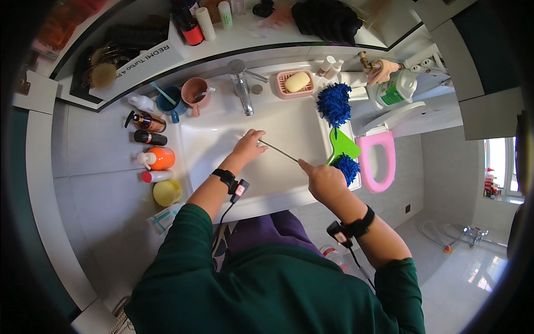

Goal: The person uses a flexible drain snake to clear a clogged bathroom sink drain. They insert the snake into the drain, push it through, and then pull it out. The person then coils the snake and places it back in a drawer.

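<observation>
The white sink's back ledge (pixel 268 96) carries a pink soap dish (pixel 299 96).

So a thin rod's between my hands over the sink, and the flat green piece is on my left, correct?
Not quite: the head view shows the flat green piece on your right. The thin rod does run between your left hand and right hand over the sink.

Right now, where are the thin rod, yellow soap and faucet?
Thin rod (pixel 279 150), head view: middle of its shaft
Yellow soap (pixel 297 82), head view: centre of its top
Faucet (pixel 242 91), head view: its spout
</observation>
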The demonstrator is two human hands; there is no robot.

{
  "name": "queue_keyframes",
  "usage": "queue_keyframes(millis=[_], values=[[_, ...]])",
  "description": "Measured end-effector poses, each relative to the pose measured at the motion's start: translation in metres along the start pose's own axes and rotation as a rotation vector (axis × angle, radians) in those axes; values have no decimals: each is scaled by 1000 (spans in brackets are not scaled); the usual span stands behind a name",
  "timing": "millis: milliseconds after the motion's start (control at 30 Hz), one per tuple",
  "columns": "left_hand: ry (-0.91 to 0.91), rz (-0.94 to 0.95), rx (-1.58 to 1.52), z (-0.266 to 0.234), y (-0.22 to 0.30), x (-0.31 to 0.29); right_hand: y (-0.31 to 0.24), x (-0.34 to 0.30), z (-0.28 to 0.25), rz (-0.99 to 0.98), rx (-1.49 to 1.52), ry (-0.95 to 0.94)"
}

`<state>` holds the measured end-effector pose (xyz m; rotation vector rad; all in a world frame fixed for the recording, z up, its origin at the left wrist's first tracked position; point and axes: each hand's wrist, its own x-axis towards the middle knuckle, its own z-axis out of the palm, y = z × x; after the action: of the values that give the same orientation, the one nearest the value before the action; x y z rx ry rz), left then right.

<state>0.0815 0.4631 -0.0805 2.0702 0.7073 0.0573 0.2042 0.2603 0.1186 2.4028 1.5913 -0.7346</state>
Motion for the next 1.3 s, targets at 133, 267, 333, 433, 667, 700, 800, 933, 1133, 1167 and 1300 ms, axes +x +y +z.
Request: queue_keyframes(millis=[133,267,333,433,667,700,800,933,1133,1167,1300], values=[[191,209,433,-11,52,-20,-18,2,-25,-77,-1,92],[138,-41,554,13,63,-35,-16,-26,-48,-110,20,15],[64,-18,363,28,49,-33,-22,-24,-40,-104,-20,36],[12,-15,66,47,27,-25,-24,-13,-25,-115,-6,91],[69,51,-31,26,17,-9,-25,-24,-18,-77,101,76],[4,20,-18,21,15,-10,-23,-23,-20,-58,91,40],[109,-124,304,12,-1,-10,-22,-18,-22,1,65,25],[104,-126,186,16,-29,13,-31,-20,-16,-135,146,287],[224,-207,-104,29,-53,23,-31,-9,-11,-60,111,146],[262,-173,-6,26,-58,20,-33,-4,-10,-54,92,99],[210,-189,96,9,-72,19,-36,4,-13,9,49,-72]])
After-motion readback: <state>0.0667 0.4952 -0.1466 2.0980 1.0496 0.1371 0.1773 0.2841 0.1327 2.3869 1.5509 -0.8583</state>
